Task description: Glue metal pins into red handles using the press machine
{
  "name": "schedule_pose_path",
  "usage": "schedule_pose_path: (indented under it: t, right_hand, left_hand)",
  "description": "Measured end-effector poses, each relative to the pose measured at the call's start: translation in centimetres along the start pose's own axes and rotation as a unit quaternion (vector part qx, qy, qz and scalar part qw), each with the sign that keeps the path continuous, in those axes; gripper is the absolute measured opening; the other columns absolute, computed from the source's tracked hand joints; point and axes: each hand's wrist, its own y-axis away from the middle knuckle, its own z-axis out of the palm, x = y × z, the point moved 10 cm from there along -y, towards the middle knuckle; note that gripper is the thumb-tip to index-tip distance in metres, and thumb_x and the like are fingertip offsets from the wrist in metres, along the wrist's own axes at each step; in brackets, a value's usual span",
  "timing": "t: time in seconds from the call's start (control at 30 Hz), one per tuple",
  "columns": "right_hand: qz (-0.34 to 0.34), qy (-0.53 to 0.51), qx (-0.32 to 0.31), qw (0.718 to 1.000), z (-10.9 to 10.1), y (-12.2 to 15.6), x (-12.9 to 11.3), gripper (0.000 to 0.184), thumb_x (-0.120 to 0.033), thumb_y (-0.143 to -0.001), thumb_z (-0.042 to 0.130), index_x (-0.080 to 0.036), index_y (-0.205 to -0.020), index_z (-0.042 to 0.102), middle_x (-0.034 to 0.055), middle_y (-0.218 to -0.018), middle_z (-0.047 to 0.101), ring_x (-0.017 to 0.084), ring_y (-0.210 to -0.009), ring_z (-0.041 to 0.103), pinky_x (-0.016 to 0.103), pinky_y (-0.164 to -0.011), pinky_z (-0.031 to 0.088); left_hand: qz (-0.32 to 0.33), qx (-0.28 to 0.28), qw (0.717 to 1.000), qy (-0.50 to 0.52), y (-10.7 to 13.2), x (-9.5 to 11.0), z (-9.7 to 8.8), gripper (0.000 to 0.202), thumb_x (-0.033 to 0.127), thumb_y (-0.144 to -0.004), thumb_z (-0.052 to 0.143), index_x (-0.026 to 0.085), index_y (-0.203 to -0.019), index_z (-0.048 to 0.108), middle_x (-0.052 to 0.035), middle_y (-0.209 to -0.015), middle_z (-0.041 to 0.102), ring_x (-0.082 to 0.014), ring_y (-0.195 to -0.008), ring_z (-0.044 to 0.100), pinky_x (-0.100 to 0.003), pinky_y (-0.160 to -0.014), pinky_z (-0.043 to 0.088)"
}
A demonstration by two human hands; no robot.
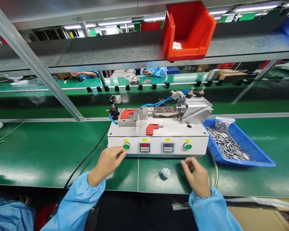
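Observation:
A white press machine [159, 134] stands on the green bench. One red plastic part [127, 114] sits in its fixture; another red part [152, 129] lies loose on its top plate. My left hand [108, 162] has its fingers curled and a fingertip at the left green button [126, 146]. My right hand [195, 176] hovers below the right green button [187, 146], fingers curled around small metal pieces that I cannot make out clearly. A small white bottle [165, 173] lies between my hands.
A blue tray [255, 154] of several metal pins sits to the right of the machine. A red bin [188, 30] stands on the shelf above. A black cable [86, 158] runs left. Other people's hands work at the far bench.

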Motion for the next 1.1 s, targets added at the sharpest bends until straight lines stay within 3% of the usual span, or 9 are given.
schedule_pose_path:
  t: [0.2, 0.3, 0.4, 0.53, 0.67, 0.77, 0.83, 0.97, 1.1]
  right_hand:
    - [-0.061, 0.050, -0.109, 0.991, 5.0, 2.0, -2.1, 0.032, -0.040, -0.102, 0.046, -0.025, -0.078, 0.061, 0.0038, -0.066, 0.062, 0.022, -0.064, 0.059, 0.034, -0.060, 0.045]
    - [-0.062, 0.045, -0.119, 0.990, 5.4, 1.7, -3.0, 0.030, -0.034, -0.102, 0.047, -0.026, -0.077, 0.059, 0.0035, -0.066, 0.062, 0.022, -0.064, 0.060, 0.034, -0.061, 0.046]
    - [-0.058, 0.038, -0.105, 0.992, 5.0, 1.7, -3.0, 0.029, -0.033, -0.102, 0.046, -0.025, -0.077, 0.060, 0.0035, -0.065, 0.062, 0.023, -0.063, 0.060, 0.034, -0.061, 0.047]
    - [-0.055, 0.025, -0.099, 0.993, 4.9, 1.9, -2.3, 0.033, -0.037, -0.103, 0.044, -0.025, -0.077, 0.061, 0.0031, -0.064, 0.061, 0.022, -0.062, 0.060, 0.034, -0.061, 0.047]
    - [-0.040, 0.010, -0.097, 0.994, 5.1, 1.7, -1.7, 0.038, -0.045, -0.104, 0.043, -0.024, -0.079, 0.063, 0.0033, -0.065, 0.064, 0.021, -0.063, 0.059, 0.033, -0.062, 0.047]
    - [-0.047, -0.007, -0.089, 0.995, 5.2, 1.5, -1.6, 0.042, -0.050, -0.105, 0.042, -0.025, -0.078, 0.064, 0.0033, -0.064, 0.064, 0.021, -0.062, 0.060, 0.033, -0.062, 0.047]
    - [-0.057, -0.017, -0.084, 0.995, 5.2, 1.3, -1.6, 0.044, -0.053, -0.104, 0.043, -0.026, -0.078, 0.066, 0.0031, -0.065, 0.066, 0.021, -0.062, 0.062, 0.033, -0.061, 0.048]
    - [-0.069, -0.033, -0.101, 0.992, 5.8, 0.7, -1.0, 0.043, -0.060, -0.100, 0.048, -0.027, -0.083, 0.070, 0.0032, -0.069, 0.070, 0.021, -0.058, 0.063, 0.033, -0.055, 0.048]
    - [-0.059, -0.038, -0.107, 0.992, 6.3, 0.0, -0.4, 0.044, -0.065, -0.094, 0.051, -0.028, -0.081, 0.072, 0.0033, -0.068, 0.071, 0.022, -0.054, 0.063, 0.033, -0.050, 0.048]
  left_hand:
    - [0.102, 0.038, 0.994, -0.010, -5.3, 6.5, -0.5, 0.027, 0.041, -0.109, 0.049, 0.020, -0.114, 0.064, -0.0092, -0.109, 0.070, -0.0217, -0.093, 0.069, -0.031, -0.081, 0.054]
    - [0.073, -0.005, 0.993, -0.095, -9.9, 8.3, 1.3, 0.038, 0.044, -0.105, 0.058, 0.019, -0.134, 0.055, -0.0125, -0.127, 0.064, -0.0271, -0.110, 0.068, -0.034, -0.087, 0.056]
    - [0.061, -0.077, 0.983, -0.153, -12.5, 9.0, 3.5, 0.036, 0.040, -0.104, 0.061, 0.018, -0.132, 0.057, -0.0128, -0.121, 0.065, -0.0287, -0.110, 0.068, -0.035, -0.087, 0.057]
    - [0.096, -0.108, 0.978, -0.154, -11.8, 9.5, 4.0, 0.018, 0.027, -0.104, 0.053, 0.020, -0.118, 0.063, -0.0105, -0.117, 0.067, -0.0261, -0.102, 0.070, -0.033, -0.078, 0.058]
    - [0.165, 0.000, 0.981, -0.106, -7.4, 8.5, 0.4, 0.021, 0.023, -0.102, 0.052, 0.022, -0.121, 0.062, -0.0088, -0.118, 0.070, -0.0239, -0.100, 0.071, -0.033, -0.082, 0.060]
    - [0.150, 0.115, 0.980, -0.068, -3.3, 3.7, -3.8, 0.023, 0.024, -0.103, 0.053, 0.022, -0.124, 0.061, -0.0088, -0.120, 0.071, -0.0231, -0.107, 0.070, -0.033, -0.092, 0.059]
    - [0.050, 0.159, 0.982, -0.087, -1.0, -2.4, -6.1, 0.023, 0.026, -0.101, 0.055, 0.021, -0.123, 0.062, -0.0090, -0.117, 0.071, -0.0224, -0.101, 0.071, -0.032, -0.089, 0.058]
    - [-0.269, 0.134, 0.935, -0.189, 4.5, -17.1, -9.7, 0.024, 0.023, -0.096, 0.057, 0.018, -0.117, 0.066, -0.0103, -0.116, 0.072, -0.0215, -0.089, 0.070, -0.033, -0.086, 0.057]
    - [-0.414, 0.132, 0.870, -0.234, 9.6, -25.2, -13.8, 0.015, 0.020, -0.092, 0.063, 0.016, -0.105, 0.068, -0.0131, -0.108, 0.073, -0.0272, -0.100, 0.070, -0.036, -0.089, 0.056]
